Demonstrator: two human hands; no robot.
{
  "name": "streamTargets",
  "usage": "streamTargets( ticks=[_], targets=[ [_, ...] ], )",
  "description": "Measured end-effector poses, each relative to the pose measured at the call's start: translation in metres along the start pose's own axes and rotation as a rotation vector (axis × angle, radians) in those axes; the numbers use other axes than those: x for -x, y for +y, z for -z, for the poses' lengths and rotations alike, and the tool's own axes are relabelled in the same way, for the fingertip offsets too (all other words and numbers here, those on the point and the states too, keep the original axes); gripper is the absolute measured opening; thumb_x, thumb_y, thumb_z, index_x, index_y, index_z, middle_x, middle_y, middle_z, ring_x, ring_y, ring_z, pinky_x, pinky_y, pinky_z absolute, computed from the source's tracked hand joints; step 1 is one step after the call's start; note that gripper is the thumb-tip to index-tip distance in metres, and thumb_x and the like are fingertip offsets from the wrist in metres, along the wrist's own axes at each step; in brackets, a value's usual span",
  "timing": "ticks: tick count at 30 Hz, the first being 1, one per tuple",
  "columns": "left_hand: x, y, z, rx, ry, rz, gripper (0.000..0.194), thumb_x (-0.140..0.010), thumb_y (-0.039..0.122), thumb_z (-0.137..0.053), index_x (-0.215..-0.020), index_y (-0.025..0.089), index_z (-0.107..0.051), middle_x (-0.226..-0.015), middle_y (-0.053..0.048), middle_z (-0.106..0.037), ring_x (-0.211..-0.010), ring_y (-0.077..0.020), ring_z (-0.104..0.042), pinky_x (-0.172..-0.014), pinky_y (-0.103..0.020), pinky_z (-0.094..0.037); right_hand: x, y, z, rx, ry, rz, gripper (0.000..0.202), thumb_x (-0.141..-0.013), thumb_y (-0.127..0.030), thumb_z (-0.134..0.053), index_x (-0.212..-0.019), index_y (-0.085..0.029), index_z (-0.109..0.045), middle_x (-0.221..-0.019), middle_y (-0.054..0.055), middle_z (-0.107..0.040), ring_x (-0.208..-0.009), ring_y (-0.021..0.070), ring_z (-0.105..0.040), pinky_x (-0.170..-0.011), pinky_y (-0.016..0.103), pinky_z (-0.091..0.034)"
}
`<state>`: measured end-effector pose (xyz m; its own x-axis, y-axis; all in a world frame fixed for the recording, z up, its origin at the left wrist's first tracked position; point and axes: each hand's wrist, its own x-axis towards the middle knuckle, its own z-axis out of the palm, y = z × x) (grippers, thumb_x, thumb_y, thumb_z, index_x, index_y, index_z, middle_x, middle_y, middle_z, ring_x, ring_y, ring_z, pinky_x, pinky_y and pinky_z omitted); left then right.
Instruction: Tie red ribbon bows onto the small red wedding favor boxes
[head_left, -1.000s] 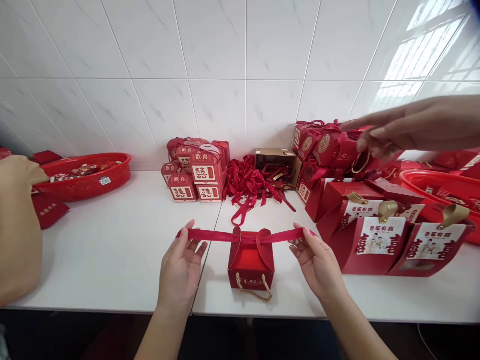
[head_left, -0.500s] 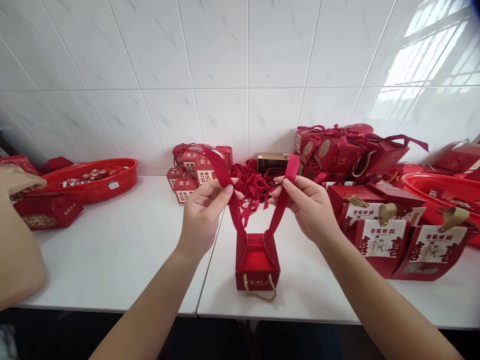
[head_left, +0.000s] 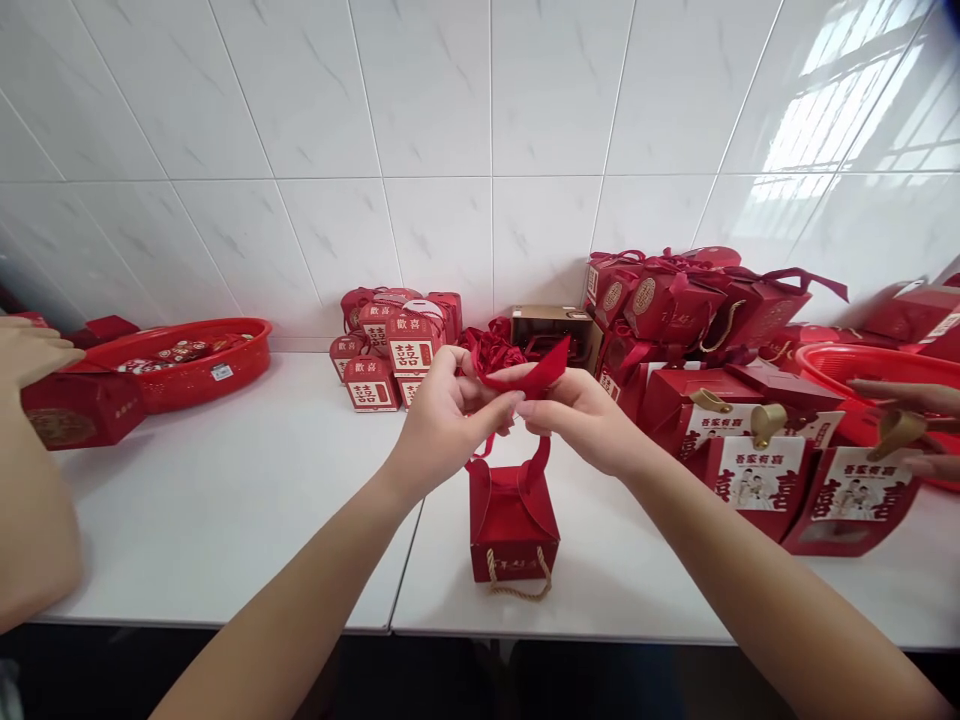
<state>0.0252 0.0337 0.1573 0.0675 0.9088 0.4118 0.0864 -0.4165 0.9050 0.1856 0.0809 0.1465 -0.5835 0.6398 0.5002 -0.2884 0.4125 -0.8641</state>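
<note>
A small red gift box (head_left: 514, 520) with a twisted rope handle (head_left: 519, 592) on its front stands upright near the table's front edge. Red ribbon (head_left: 536, 375) rises from its top, and its two ends meet between my hands. My left hand (head_left: 454, 405) pinches the ribbon with thumb and fingers. Close beside it, fingertips nearly touching, my right hand (head_left: 574, 415) is closed on the ribbon too. The box's top flaps lean inward. Part of the ribbon is hidden behind my fingers.
Small red boxes (head_left: 373, 385), loose ribbons (head_left: 495, 345) and a brown carton (head_left: 551, 318) stand by the wall. Stacked red boxes (head_left: 675, 305) and red bags (head_left: 757, 480) are to the right. Red baskets (head_left: 202, 375) sit on both sides. Other people's hands (head_left: 926, 425) show at both edges.
My hands have come together, bringing the two ribbon ends across each other above the box. The box's flaps have drawn closer. Another person's hand has appeared at the right.
</note>
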Motion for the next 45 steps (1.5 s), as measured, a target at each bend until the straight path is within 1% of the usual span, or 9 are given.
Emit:
streamTargets(
  ticks=[5, 12, 16, 22, 27, 30, 38, 42, 45],
  targets=[
    [0.0, -0.006, 0.011, 0.07, -0.152, 0.131, 0.038, -0.08, 0.028, -0.074, -0.095, 0.023, -0.039, -0.066, 0.007, -0.065, -0.066, -0.014, -0.067, -0.063, -0.025, -0.049, 0.005, 0.014, 0.007, 0.03, -0.038, 0.094, 0.024, -0.097, -0.038, -0.054, -0.092, -0.019, -0.068, -0.064, -0.003, -0.053, -0.055, 0.0092, -0.045, -0.052, 0.024, -0.038],
    [0.0, -0.01, 0.022, 0.365, -0.133, 0.316, 0.029, -0.078, 0.02, -0.071, -0.097, 0.018, -0.048, -0.068, 0.006, -0.062, -0.065, -0.0097, -0.061, -0.064, -0.023, -0.049, 0.012, 0.023, 0.021, 0.782, -0.07, 0.62, 0.023, -0.098, -0.014, -0.048, -0.103, -0.021, -0.069, -0.094, 0.008, -0.067, -0.086, 0.0179, -0.06, -0.076, 0.034, -0.05],
    [0.006, -0.01, 0.016, 0.151, -0.063, 0.17, 0.023, -0.087, 0.029, -0.06, -0.106, 0.018, -0.054, -0.071, 0.001, -0.064, -0.069, -0.012, -0.062, -0.067, -0.025, -0.049, 0.014, 0.025, 0.017, 0.868, 0.065, 0.689, 0.025, -0.097, -0.012, -0.05, -0.113, -0.022, -0.067, -0.102, 0.01, -0.069, -0.093, 0.0201, -0.063, -0.08, 0.036, -0.052],
    [0.034, -0.028, 0.045, -0.776, 0.398, -0.333, 0.016, -0.085, 0.027, -0.063, -0.099, 0.021, -0.059, -0.064, 0.006, -0.052, -0.059, -0.0099, -0.051, -0.06, -0.021, -0.042, 0.058, 0.03, 0.02, 0.925, 0.431, 0.405, 0.024, -0.096, -0.016, -0.05, -0.112, -0.019, -0.068, -0.075, 0.003, -0.069, -0.065, 0.0143, -0.066, -0.062, 0.025, -0.054],
    [0.078, -0.075, 0.108, -1.093, 0.247, -0.072, 0.008, -0.087, 0.027, -0.053, -0.091, 0.022, -0.058, -0.057, 0.008, -0.035, -0.048, -0.0101, -0.038, -0.053, -0.021, -0.038, 0.134, 0.067, 0.045, 1.178, 0.535, 0.028, 0.023, -0.095, -0.024, -0.049, -0.097, -0.016, -0.07, -0.062, 0.002, -0.066, -0.052, 0.0163, -0.061, -0.056, 0.029, -0.053],
    [0.096, -0.1, 0.123, -1.061, 0.087, 0.086, 0.013, -0.087, 0.031, -0.049, -0.087, 0.023, -0.059, -0.058, 0.007, -0.039, -0.05, -0.0127, -0.043, -0.053, -0.023, -0.041, 0.158, 0.089, 0.048, 1.2, 0.453, -0.165, 0.028, -0.094, -0.026, -0.043, -0.094, -0.017, -0.07, -0.069, 0.006, -0.069, -0.056, 0.0201, -0.064, -0.056, 0.033, -0.054],
    [0.077, -0.096, 0.06, -0.57, 0.045, 0.193, 0.022, -0.091, 0.044, -0.053, -0.096, 0.023, -0.055, -0.106, -0.007, -0.059, -0.108, -0.0243, -0.055, -0.098, -0.039, -0.041, 0.104, 0.074, 0.011, 0.835, 0.337, -0.194, 0.034, -0.096, -0.039, -0.046, -0.119, -0.018, -0.059, -0.12, 0.016, -0.063, -0.111, 0.0286, -0.062, -0.091, 0.045, -0.052],
    [0.071, -0.098, 0.033, -0.237, -0.119, 0.535, 0.042, -0.084, 0.064, -0.054, -0.083, 0.022, -0.046, -0.077, 0.002, -0.054, -0.072, -0.0164, -0.053, -0.067, -0.029, -0.045, 0.085, 0.077, -0.003, 0.459, 0.189, -0.512, 0.046, -0.094, -0.052, -0.047, -0.127, -0.02, -0.048, -0.101, 0.008, -0.062, -0.072, 0.0179, -0.063, -0.062, 0.033, -0.053],
    [0.071, -0.103, 0.035, -0.19, -0.177, 0.673, 0.054, -0.083, 0.076, -0.04, -0.073, 0.022, -0.041, -0.057, 0.008, -0.035, -0.047, -0.0101, -0.032, -0.045, -0.023, -0.026, 0.087, 0.081, 0.001, 0.27, 0.209, -0.641, 0.043, -0.091, -0.056, -0.049, -0.118, -0.023, -0.045, -0.075, -0.005, -0.049, -0.048, 0.0098, -0.041, -0.042, 0.022, -0.034]
  ],
)
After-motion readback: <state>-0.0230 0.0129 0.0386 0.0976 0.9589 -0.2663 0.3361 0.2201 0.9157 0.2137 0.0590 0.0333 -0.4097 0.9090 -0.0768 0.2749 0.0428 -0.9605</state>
